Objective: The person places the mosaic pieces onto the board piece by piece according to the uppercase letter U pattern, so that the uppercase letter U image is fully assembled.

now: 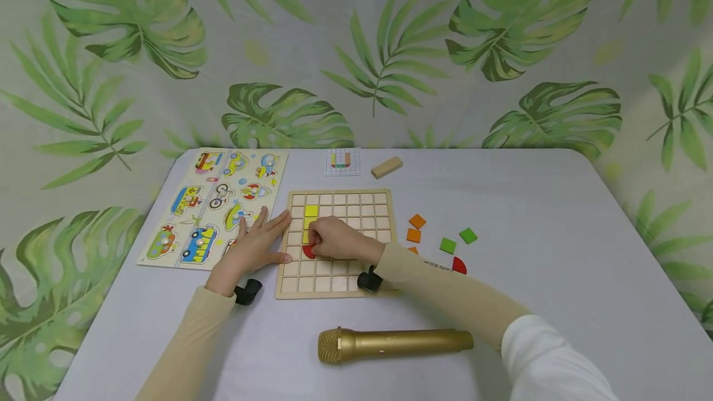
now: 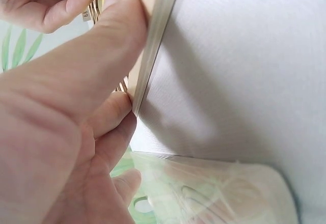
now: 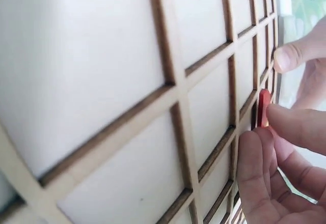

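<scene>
A wooden grid board (image 1: pixel 340 286) lies mid-table with a column of yellow square tiles (image 1: pixel 311 210) in its left part. Just below that column, my right hand (image 1: pixel 340 239) pinches a red quarter-circle tile (image 1: pixel 308 252) between thumb and fingers, low over a cell. In the right wrist view the red tile (image 3: pixel 264 107) stands at the fingertips against the grid bars. My left hand (image 1: pixel 256 246) rests on the board's left edge, fingers spread and thumb on the rim. The left wrist view shows its thumb (image 2: pixel 119 20) along the board's side.
Orange tiles (image 1: pixel 414 236), green tiles (image 1: pixel 448 245) and another red quarter-circle (image 1: pixel 459 265) lie right of the board. Behind it are a pattern card (image 1: pixel 342 162) and a wooden block (image 1: pixel 387 168). A vehicle puzzle (image 1: pixel 217 203) sits left, a gold microphone (image 1: pixel 395 344) in front.
</scene>
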The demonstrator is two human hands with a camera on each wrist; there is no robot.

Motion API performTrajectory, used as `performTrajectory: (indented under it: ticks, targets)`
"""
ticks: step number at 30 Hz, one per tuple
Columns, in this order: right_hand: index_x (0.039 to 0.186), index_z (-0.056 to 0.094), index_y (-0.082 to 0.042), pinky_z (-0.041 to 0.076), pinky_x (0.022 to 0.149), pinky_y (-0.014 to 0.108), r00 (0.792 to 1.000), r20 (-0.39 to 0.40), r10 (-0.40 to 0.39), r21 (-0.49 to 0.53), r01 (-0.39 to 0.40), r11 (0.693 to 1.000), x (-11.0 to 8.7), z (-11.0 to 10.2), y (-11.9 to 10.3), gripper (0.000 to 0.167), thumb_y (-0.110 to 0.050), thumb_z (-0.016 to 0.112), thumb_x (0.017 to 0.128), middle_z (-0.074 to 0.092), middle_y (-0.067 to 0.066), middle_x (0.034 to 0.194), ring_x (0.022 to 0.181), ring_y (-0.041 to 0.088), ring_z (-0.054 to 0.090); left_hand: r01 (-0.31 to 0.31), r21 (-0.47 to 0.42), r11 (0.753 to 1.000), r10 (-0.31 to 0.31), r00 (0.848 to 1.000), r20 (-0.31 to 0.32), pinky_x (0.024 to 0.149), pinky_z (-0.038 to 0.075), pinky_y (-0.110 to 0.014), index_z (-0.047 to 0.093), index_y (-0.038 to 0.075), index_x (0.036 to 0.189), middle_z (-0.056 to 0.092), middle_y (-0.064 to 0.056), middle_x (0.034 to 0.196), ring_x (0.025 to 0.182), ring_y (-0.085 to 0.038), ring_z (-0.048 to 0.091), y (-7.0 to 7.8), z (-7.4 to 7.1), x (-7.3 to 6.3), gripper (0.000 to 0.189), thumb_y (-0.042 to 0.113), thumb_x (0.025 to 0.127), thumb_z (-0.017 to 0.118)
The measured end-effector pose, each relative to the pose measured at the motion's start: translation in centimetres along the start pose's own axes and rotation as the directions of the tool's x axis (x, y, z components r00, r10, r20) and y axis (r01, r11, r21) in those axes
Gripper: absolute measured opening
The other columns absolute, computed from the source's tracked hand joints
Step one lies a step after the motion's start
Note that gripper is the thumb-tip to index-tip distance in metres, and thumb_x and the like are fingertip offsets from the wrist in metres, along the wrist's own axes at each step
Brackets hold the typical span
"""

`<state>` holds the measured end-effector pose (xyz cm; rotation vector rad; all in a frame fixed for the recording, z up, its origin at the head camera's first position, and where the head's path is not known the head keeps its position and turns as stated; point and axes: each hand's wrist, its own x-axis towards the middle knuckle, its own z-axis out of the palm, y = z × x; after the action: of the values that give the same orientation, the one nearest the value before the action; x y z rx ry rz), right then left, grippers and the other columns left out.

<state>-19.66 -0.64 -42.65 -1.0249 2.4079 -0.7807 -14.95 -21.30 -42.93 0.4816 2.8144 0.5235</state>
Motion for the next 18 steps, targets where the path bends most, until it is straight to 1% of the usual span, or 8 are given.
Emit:
performTrajectory:
  ticks: [4, 8, 12, 18]
  targets:
    - [0.087, 0.064, -0.007, 0.044, 0.061, 0.019, 1.000, -0.006, 0.003, 0.113, -0.003, 0.994, -0.2, -0.2, 0.7, 0.005, -0.005, 0.068, 0.087, 0.060, -0.003, 0.074, 0.065, 0.008, 0.053, 0.002, 0.001, 1.000, -0.002, 1.000, -0.011, 0.102, -0.007, -0.072, 0.031, 0.002, 0.149, 0.024, -0.014, 0.155, 0.141, -0.046, 0.002, 0.1, 0.1, 0.0, 0.084, 0.032, 0.082, 0.073]
    - [0.090, 0.065, -0.005, 0.045, 0.065, 0.019, 0.999, -0.036, -0.024, 0.198, 0.031, 0.980, -1.1, -1.0, 1.8, 0.003, -0.005, 0.067, 0.088, 0.061, -0.002, 0.079, 0.071, 0.009, 0.054, 0.010, -0.002, 1.000, -0.010, 1.000, -0.016, 0.102, -0.007, -0.071, 0.032, 0.002, 0.148, 0.025, -0.014, 0.155, 0.141, -0.047, 0.002, 0.2, 0.1, 0.1, 0.084, 0.032, 0.082, 0.074]
    - [0.093, 0.065, -0.004, 0.047, 0.066, 0.021, 0.997, -0.070, -0.028, 0.250, 0.045, 0.967, -2.5, -2.3, 3.2, 0.005, -0.004, 0.065, 0.088, 0.061, 0.000, 0.081, 0.071, 0.010, 0.055, 0.016, -0.010, 1.000, -0.016, 1.000, -0.015, 0.102, -0.008, -0.071, 0.031, 0.002, 0.149, 0.025, -0.013, 0.155, 0.141, -0.046, 0.002, 0.3, 0.1, 0.1, 0.085, 0.032, 0.082, 0.074]
    - [0.094, 0.066, -0.002, 0.049, 0.067, 0.024, 0.993, -0.114, 0.008, 0.315, 0.028, 0.949, -5.4, -4.0, 6.2, 0.006, -0.005, 0.065, 0.088, 0.062, 0.002, 0.083, 0.071, 0.013, 0.057, 0.021, -0.003, 1.000, -0.021, 1.000, -0.002, 0.102, -0.010, -0.071, 0.030, 0.004, 0.150, 0.023, -0.012, 0.156, 0.141, -0.045, 0.000, 0.0, 0.2, 0.0, 0.085, 0.032, 0.082, 0.074]
